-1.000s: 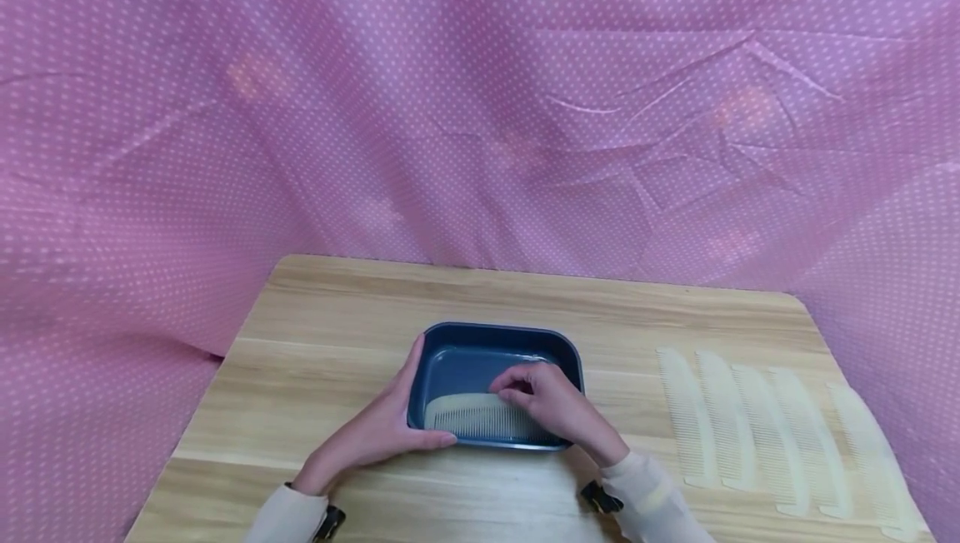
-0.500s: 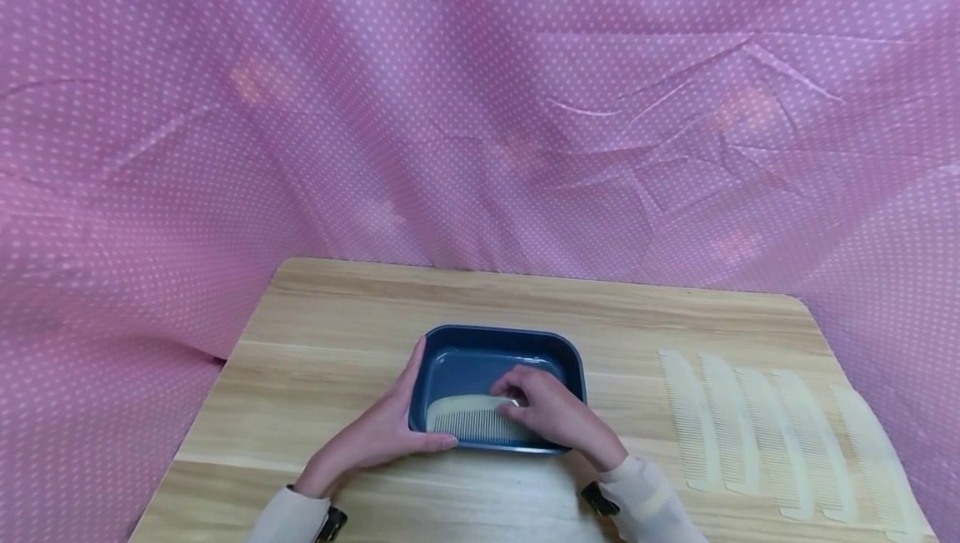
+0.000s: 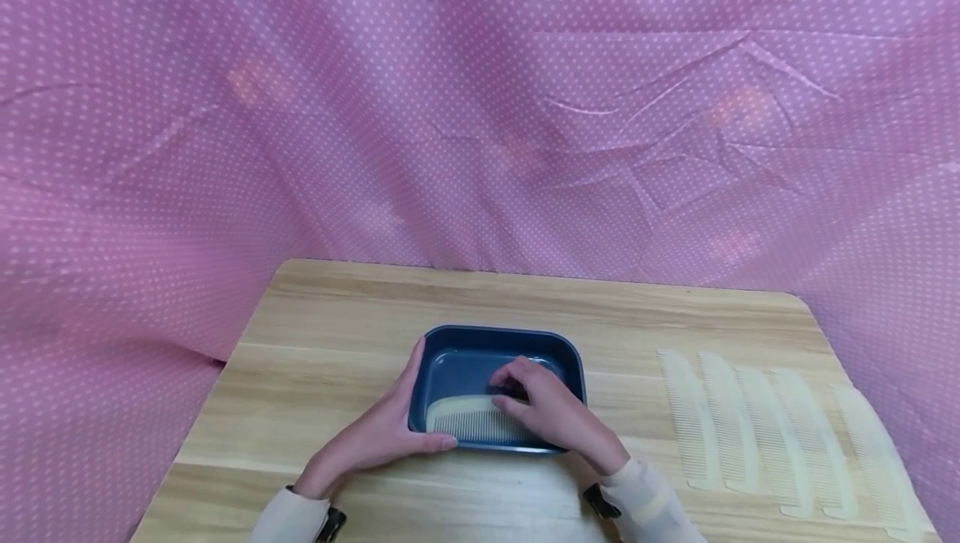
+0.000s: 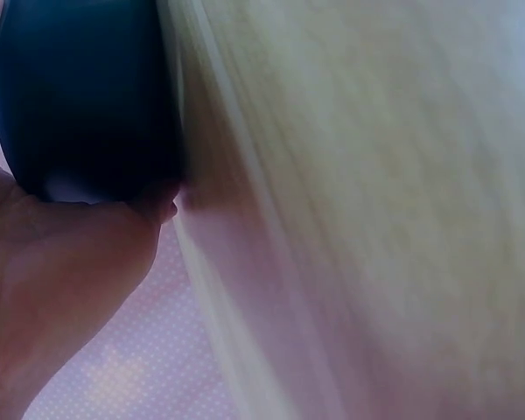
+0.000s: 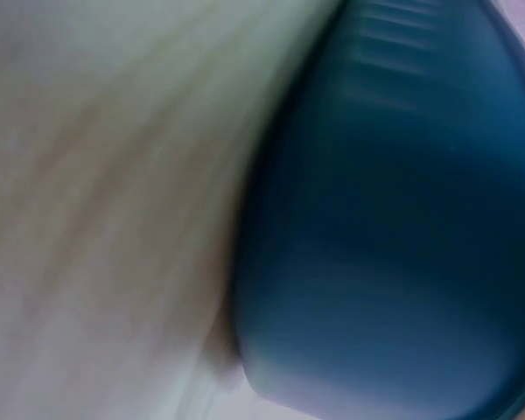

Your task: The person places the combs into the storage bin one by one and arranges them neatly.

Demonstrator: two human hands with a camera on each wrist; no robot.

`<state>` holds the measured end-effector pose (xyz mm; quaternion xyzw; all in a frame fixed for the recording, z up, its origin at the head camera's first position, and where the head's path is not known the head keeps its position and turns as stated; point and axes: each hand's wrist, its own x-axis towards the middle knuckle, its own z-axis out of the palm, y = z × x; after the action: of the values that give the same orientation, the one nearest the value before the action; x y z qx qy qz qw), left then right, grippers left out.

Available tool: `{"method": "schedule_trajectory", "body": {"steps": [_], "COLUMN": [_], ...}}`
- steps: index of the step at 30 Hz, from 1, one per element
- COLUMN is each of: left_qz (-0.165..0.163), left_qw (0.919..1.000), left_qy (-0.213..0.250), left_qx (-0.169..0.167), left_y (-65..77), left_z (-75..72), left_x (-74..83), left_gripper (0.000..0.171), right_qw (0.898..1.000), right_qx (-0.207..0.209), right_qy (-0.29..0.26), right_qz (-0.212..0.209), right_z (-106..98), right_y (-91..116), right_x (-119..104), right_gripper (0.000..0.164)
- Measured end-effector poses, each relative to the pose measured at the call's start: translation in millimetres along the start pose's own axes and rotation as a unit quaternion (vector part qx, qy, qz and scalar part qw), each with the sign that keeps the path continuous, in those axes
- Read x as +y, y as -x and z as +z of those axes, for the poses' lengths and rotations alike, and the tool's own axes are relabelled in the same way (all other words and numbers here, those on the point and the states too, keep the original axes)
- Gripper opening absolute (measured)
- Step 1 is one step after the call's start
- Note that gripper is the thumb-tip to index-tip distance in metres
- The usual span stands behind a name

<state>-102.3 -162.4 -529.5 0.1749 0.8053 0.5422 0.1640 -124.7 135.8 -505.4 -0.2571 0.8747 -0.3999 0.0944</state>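
A deep blue rectangular tray (image 3: 502, 330) with rounded corners sits near the table's middle. Inside, along its front wall, lies a pale cream comb (image 3: 467, 418), teeth toward the front; its right end is hidden under my right hand. My left hand (image 3: 384, 425) grips the tray's left end, thumb along the front rim and fingers up the left side. In the left wrist view that hand holds the tray's dark outer wall (image 4: 92, 96). My right hand (image 3: 553, 406) hovers over the tray's right part, thumb and fingers parted, the thumb tip right at the comb's upper edge.
Several similar pale combs (image 3: 738, 418) lie side by side on the right of the wooden table (image 3: 360, 301), the rightmost (image 3: 877, 455) near the table's edge. A pink polka-dot cloth (image 3: 450, 110) hangs behind and around the table.
My right thumb and fingers have parted from their pinch at the comb's upper edge. The comb stays against the tray's front wall. My left hand and the tray hold nearly still.
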Motion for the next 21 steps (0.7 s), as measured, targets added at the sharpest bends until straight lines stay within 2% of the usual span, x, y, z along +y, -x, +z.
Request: {"method": "schedule_trajectory", "body": {"steps": [6,13,17,21], "left_qz": [-0.020,-0.016,-0.012,-0.017], "left_qw": [0.9998,0.9997,0.9996,0.9994], "left_qy": [-0.009,-0.017,-0.025,-0.029], "left_qx": [0.003,0.004,0.006,0.011], "left_y": [0.0,-2.7,-2.2,-0.5], "left_z": [0.5,0.9,1.2,0.5], "left_x": [2.0,1.8,0.9,0.3], "left_gripper": [0.142,0.140,0.142,0.143], "right_qw": [0.992,0.972,0.966,0.963], "right_qx": [0.092,0.153,0.175,0.203], "right_qy": [-0.073,-0.175,-0.184,-0.159], "right_qz": [-0.051,-0.045,-0.058,-0.082], "right_z": [-3.2,-13.4,-18.3,-27.9], "right_y": [7.3,21.2,30.0,40.3], "right_x": [1.9,4.6,9.8,17.4], "right_gripper": [0.018,0.017,0.022,0.034]}}
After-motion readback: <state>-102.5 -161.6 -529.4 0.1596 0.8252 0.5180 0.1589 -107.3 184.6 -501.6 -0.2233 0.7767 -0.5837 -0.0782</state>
